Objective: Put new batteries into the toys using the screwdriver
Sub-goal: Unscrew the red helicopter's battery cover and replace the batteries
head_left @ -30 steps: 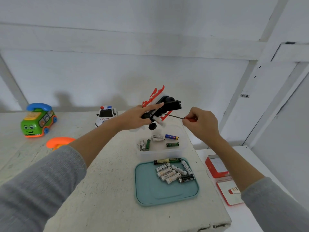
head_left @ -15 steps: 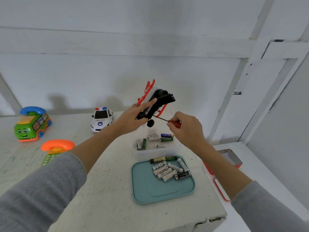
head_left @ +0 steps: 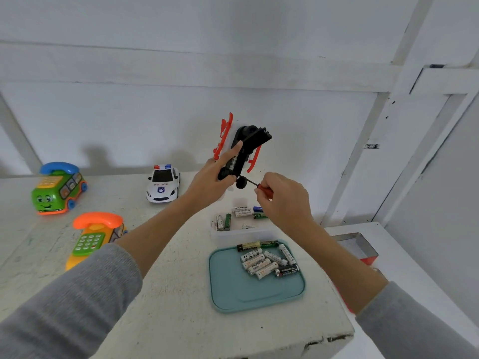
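Observation:
My left hand [head_left: 210, 181] grips a black toy vehicle with orange-red side pieces [head_left: 248, 149], holding it up in the air with its underside turned toward me. My right hand [head_left: 282, 195] pinches a small red-handled screwdriver [head_left: 263, 189], whose thin shaft points left at the toy's lower end near a black wheel. Below, a teal tray [head_left: 233, 294] holds several loose batteries [head_left: 267, 260]. Behind it a clear container [head_left: 220, 235] holds more batteries [head_left: 241, 212].
A police car toy [head_left: 163, 186], a green bus phone toy [head_left: 58, 189] and an orange phone toy [head_left: 94, 235] lie on the white table at left. A red-sided open tin [head_left: 356, 247] sits lower right, past the table's right edge.
My left hand has tipped the toy more upright and raised it. My right hand has moved closer, shortening the visible screwdriver shaft. The view has shifted, showing more of the table's left.

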### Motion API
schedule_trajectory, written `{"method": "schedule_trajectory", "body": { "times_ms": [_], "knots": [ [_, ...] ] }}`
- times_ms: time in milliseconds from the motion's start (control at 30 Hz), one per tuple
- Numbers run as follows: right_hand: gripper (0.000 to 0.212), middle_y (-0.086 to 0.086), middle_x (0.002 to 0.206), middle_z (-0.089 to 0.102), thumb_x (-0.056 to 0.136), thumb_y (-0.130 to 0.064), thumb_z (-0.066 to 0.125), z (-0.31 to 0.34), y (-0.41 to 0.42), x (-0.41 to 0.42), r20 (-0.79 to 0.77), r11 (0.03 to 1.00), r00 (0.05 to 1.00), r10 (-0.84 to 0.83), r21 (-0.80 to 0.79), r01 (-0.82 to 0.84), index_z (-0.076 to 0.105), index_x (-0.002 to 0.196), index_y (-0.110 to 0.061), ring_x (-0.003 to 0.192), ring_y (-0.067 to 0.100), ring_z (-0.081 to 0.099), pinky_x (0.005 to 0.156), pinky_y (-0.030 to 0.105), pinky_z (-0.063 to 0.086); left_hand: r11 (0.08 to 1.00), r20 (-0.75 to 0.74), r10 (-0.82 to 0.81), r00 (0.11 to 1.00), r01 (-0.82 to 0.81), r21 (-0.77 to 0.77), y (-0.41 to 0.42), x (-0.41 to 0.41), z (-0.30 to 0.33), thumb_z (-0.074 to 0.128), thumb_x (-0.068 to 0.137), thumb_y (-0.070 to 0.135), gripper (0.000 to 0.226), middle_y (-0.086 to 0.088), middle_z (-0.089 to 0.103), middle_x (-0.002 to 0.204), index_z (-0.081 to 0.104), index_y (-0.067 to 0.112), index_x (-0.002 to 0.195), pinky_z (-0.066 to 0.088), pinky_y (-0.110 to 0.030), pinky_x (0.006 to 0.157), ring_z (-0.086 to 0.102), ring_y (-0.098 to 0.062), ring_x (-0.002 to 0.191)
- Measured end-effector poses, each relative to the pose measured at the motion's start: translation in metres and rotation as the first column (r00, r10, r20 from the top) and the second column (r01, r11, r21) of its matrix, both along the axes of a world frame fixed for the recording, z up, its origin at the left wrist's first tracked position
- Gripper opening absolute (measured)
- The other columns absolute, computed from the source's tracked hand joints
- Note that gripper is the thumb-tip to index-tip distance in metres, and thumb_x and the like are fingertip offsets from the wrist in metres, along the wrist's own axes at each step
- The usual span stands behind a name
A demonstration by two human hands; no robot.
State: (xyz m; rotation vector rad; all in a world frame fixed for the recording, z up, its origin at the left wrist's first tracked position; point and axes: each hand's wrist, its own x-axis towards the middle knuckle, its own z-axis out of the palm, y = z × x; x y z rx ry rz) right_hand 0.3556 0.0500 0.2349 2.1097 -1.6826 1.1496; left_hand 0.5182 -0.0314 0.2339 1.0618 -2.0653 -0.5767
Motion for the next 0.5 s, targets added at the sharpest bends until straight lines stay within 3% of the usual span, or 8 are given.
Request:
{"method": "schedule_trajectory", "body": {
  "times_ms": [133,233,333,500],
  "knots": [
    [0.016,0.001,0.058,0.054,0.076,-0.010,0.059,-0.008,0.003,0.004,-0.013,0.992,1.000,0.012,-0.123,-0.013,0.049,0.065,-0.008,0.041,0.023,0.048,0.036,0.030,0.039,1.000,-0.025,0.009,1.000,-0.009,0.016,0.002,0.001,0.002,0.049,0.095,0.011,0.066,-0.019,0.050,0.116,0.019,0.056,0.135,0.046,-0.033,0.079,0.053,-0.034,0.090],
    [0.016,0.001,0.056,0.051,0.077,-0.010,0.059,-0.012,0.005,0.006,0.000,0.989,1.000,0.026,-0.147,-0.026,0.049,0.065,-0.007,0.039,0.021,0.043,0.033,0.030,0.037,0.996,-0.139,-0.015,0.990,0.027,0.085,0.003,0.001,0.003,0.047,0.095,0.008,0.068,-0.013,0.052,0.112,0.020,0.056,0.136,0.046,-0.049,0.086,0.054,-0.042,0.097],
    [0.015,0.002,0.057,0.054,0.076,-0.009,0.060,-0.013,0.005,0.005,0.016,0.991,0.999,0.049,-0.128,-0.046,0.050,0.065,-0.007,0.040,0.021,0.045,0.035,0.031,0.040,0.994,-0.128,-0.027,0.991,0.040,0.097,0.004,0.003,0.002,0.048,0.095,0.009,0.072,-0.005,0.046,0.109,0.020,0.066,0.128,0.045,-0.051,0.088,0.053,-0.042,0.100],
    [0.014,0.003,0.058,0.060,0.074,-0.008,0.065,-0.009,0.007,-0.002,0.069,0.998,0.997,0.037,-0.060,-0.033,0.053,0.065,-0.007,0.047,0.022,0.052,0.043,0.031,0.044,0.987,-0.101,-0.056,0.993,0.071,0.146,0.007,0.007,-0.001,0.050,0.091,0.019,0.068,-0.010,0.050,0.111,0.022,0.072,0.124,0.045,-0.048,0.091,0.053,-0.042,0.102]
  ]
}}
